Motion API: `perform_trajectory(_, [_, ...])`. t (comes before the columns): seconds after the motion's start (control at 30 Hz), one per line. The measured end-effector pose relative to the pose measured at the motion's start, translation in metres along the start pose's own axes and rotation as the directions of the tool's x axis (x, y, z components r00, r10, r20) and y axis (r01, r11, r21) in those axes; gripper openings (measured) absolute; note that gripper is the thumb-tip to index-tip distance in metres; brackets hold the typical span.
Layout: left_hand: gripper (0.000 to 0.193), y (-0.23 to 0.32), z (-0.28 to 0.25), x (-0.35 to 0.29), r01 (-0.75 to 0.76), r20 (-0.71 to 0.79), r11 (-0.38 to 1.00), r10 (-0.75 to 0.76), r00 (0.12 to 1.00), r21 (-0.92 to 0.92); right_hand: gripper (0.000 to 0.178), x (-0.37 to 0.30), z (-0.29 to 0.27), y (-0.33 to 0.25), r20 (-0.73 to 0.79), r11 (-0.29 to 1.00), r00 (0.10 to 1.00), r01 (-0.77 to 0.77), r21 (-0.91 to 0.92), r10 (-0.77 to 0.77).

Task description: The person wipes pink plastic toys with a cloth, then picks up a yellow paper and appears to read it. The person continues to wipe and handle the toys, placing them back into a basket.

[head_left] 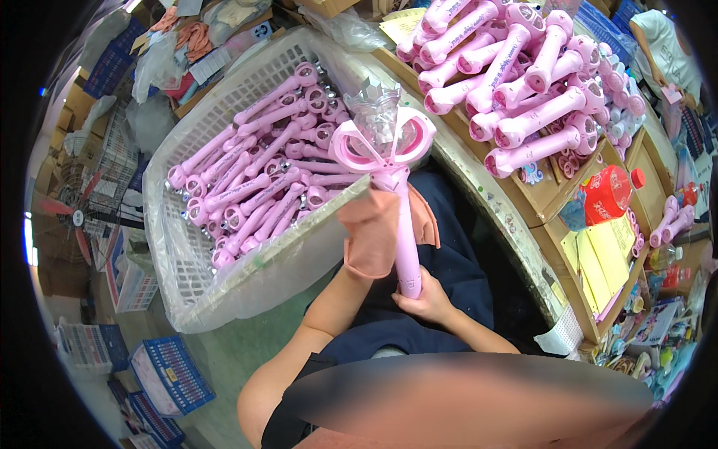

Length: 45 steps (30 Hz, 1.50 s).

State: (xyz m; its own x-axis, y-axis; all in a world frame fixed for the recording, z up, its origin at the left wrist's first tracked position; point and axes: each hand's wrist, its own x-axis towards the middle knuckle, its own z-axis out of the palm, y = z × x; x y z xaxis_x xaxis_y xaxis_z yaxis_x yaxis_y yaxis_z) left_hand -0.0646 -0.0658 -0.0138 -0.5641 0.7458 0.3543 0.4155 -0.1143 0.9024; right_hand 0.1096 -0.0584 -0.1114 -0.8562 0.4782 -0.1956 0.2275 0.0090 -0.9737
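Note:
Upright before me stands a pink toy wand (404, 232), topped by pink looped wings around a clear, faceted crown-like piece (376, 108). My left hand (374, 228), covered by a salmon-coloured glove or cloth, closes around the wand just under the wings; its fingers are mostly hidden. Lower down, the bare fingers of my right hand (428, 298) wrap the bottom end of the handle. To the left, a white plastic basket (166, 247) lined with clear film holds many similar pink wand handles (258, 183).
More pink handles (523, 75) lie piled on the workbench at the upper right. Beside them are a red-labelled bottle (607, 196), yellow papers (602, 262) and cardboard trays. Blue crates (172, 374) and a fan (78, 217) stand at the left. Another person (669, 56) works at the far right.

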Motion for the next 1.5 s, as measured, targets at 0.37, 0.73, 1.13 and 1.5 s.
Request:
perform_trajectory(0.37, [0.096,0.002,-0.021,0.042,0.31,0.532,0.663,0.157,0.832,-0.681,0.043,-0.009,-0.046,-0.039,0.257,0.78,0.928,0.368,-0.506,-0.271])
perform_trajectory(0.73, [0.08,-0.004,-0.037,0.019,0.42,0.307,0.473,-0.3,0.903,-0.774,0.029,-0.147,-0.281,-0.039,-0.8,0.61,0.519,-0.749,-0.258,0.299])
perform_trajectory(1.13, [0.047,-0.035,-0.008,0.01,0.42,0.226,0.368,-0.467,0.855,-0.829,0.017,-0.078,-0.158,-0.124,-0.534,0.869,0.716,0.21,-0.449,-0.449])
perform_trajectory(1.5, [0.007,-0.064,-0.024,0.003,-0.041,-0.057,0.879,0.078,0.995,0.476,0.021,0.0,-0.079,-0.135,-0.239,0.536,0.61,0.367,-0.76,-0.756])
